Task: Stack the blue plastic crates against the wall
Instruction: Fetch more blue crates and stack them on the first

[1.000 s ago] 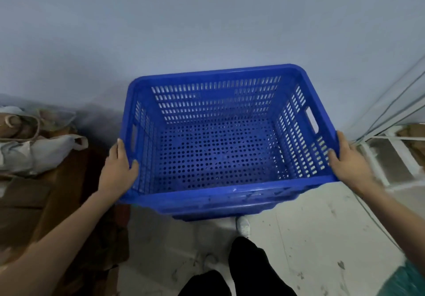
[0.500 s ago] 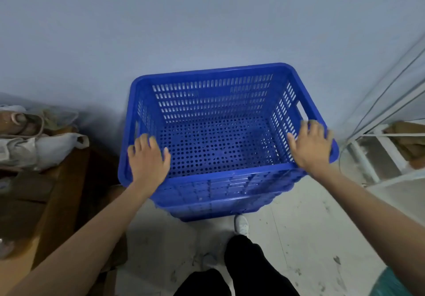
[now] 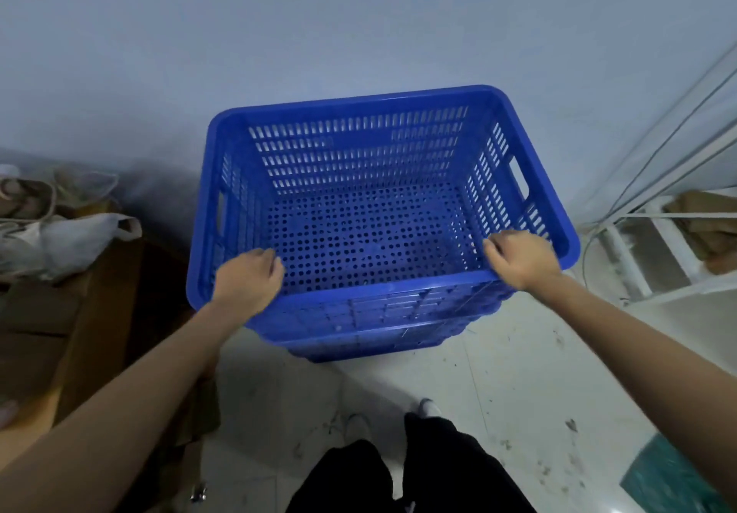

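Observation:
A blue perforated plastic crate (image 3: 359,145) sits nested on top of a stack of like crates (image 3: 379,333) close to the pale wall (image 3: 359,25). Its inside is empty. My left hand (image 3: 249,279) curls over the near rim at the left corner, fingers hooked inside. My right hand (image 3: 518,257) curls over the near rim at the right corner in the same way. Only the rims of the lower crates show under the top one.
Brown cardboard boxes (image 3: 91,313) with white bags (image 3: 60,241) stand to the left. A white metal frame (image 3: 658,257) and cables (image 3: 658,145) stand at the right. My legs and shoes (image 3: 399,464) are on the pale tiled floor (image 3: 518,393) just in front of the stack.
My hands left the crate's side rims, came flat onto the near corners, and now curl over the near rim. The crate has settled lower onto the stack.

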Motion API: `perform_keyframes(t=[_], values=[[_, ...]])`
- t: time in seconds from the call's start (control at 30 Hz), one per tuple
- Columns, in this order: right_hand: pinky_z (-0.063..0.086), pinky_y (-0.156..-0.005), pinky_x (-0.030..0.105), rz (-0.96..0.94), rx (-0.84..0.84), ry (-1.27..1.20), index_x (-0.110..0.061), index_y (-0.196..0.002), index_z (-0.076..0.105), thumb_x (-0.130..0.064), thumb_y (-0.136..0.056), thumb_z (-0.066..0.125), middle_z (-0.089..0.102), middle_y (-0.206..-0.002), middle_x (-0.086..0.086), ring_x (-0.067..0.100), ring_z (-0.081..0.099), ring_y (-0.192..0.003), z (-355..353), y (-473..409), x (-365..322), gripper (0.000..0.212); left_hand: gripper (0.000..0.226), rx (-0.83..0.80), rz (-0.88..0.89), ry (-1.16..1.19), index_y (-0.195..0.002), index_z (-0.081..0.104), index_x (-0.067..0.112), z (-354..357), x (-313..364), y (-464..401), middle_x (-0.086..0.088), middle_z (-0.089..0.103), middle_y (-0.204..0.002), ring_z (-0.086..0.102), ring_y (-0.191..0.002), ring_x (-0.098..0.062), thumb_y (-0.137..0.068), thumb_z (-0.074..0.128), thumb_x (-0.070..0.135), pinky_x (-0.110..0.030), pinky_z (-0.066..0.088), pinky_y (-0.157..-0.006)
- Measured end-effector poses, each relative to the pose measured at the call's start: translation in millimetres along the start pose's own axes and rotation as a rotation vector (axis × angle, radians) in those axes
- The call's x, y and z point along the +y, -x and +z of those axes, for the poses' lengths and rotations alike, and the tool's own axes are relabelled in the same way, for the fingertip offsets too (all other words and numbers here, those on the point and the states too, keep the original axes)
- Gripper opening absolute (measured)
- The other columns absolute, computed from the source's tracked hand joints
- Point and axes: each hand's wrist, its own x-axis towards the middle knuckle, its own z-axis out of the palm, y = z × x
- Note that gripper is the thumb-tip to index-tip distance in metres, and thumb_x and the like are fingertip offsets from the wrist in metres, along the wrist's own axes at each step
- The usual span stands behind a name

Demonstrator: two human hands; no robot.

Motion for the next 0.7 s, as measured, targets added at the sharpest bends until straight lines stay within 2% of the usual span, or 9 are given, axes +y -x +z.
perform_keyframes(t=[0.07, 0.13, 0.27, 0.33, 0.47, 0.6, 0.7], values=[[0.048, -0.061, 0.038, -0.022, -0.113, 0.007, -0.014, -0.062, 0.048, -0.041, -0.096, 0.033, 0.061, -0.070, 0.008, 0.033, 0.061, -0.072, -7, -6, 23, 0.047, 0.037, 0.112, 0.032, -0.007, -0.070, 0.052, 0.009, -5, -26, 12, -0.007, 0.055, -0.067, 0.056, -0.061, -0.029, -0.097, 0.035, 0.028, -0.043, 0.048, -0.056], [0.048, -0.062, 0.036, -0.060, -0.169, 0.050, -0.012, -0.066, 0.055, -0.042, -0.097, 0.033, 0.064, -0.071, 0.009, 0.031, 0.061, -0.071, -4, -11, 27, 0.049, 0.038, 0.181, 0.079, 0.002, -0.062, 0.049, 0.010, -7, -34, 21, -0.004, 0.051, -0.058, 0.052, -0.052, -0.026, -0.091, 0.034, 0.029, -0.040, 0.042, -0.047], [0.036, -0.051, 0.028, -0.053, -0.022, 0.065, -0.016, -0.064, 0.055, -0.040, -0.094, 0.037, 0.062, -0.064, 0.003, 0.027, 0.058, -0.063, 8, -10, 29, 0.042, 0.037, 0.237, 0.119, 0.081, -0.057, 0.041, 0.013, -5, -36, 17, 0.004, 0.039, -0.050, 0.039, -0.042, -0.016, -0.089, 0.035, 0.030, -0.035, 0.032, -0.041], [0.033, -0.049, 0.026, -0.063, -0.021, 0.074, -0.016, -0.065, 0.056, -0.040, -0.092, 0.037, 0.062, -0.062, 0.001, 0.025, 0.058, -0.062, 10, -11, 29, 0.040, 0.036, 0.237, 0.092, 0.090, -0.057, 0.042, 0.014, -3, -41, 14, 0.005, 0.040, -0.049, 0.039, -0.042, -0.013, -0.090, 0.037, 0.030, -0.036, 0.033, -0.042], [0.033, -0.048, 0.025, -0.040, -0.033, 0.079, -0.014, -0.063, 0.056, -0.041, -0.091, 0.034, 0.061, -0.059, 0.003, 0.024, 0.057, -0.057, 10, -8, 27, 0.045, 0.038, 0.182, 0.050, 0.029, -0.057, 0.046, 0.011, -1, -42, 10, -0.002, 0.049, -0.050, 0.048, -0.046, -0.020, -0.090, 0.041, 0.028, -0.039, 0.040, -0.045], [0.028, -0.050, 0.026, -0.003, -0.085, 0.048, -0.013, -0.059, 0.051, -0.049, -0.092, 0.028, 0.055, -0.056, 0.003, 0.023, 0.052, -0.055, 6, -9, 22, 0.054, 0.042, 0.175, 0.005, 0.011, -0.053, 0.045, 0.006, -4, -42, 8, -0.003, 0.045, -0.046, 0.044, -0.041, -0.021, -0.094, 0.047, 0.018, -0.034, 0.031, -0.042], [0.027, -0.048, 0.025, 0.013, -0.096, 0.014, -0.014, -0.054, 0.043, -0.048, -0.087, 0.027, 0.056, -0.055, 0.004, 0.022, 0.052, -0.053, 4, -3, 18, 0.050, 0.043, 0.134, -0.022, -0.006, -0.051, 0.041, 0.010, -7, -40, 12, -0.002, 0.042, -0.044, 0.041, -0.040, -0.019, -0.093, 0.047, 0.019, -0.032, 0.029, -0.042]])
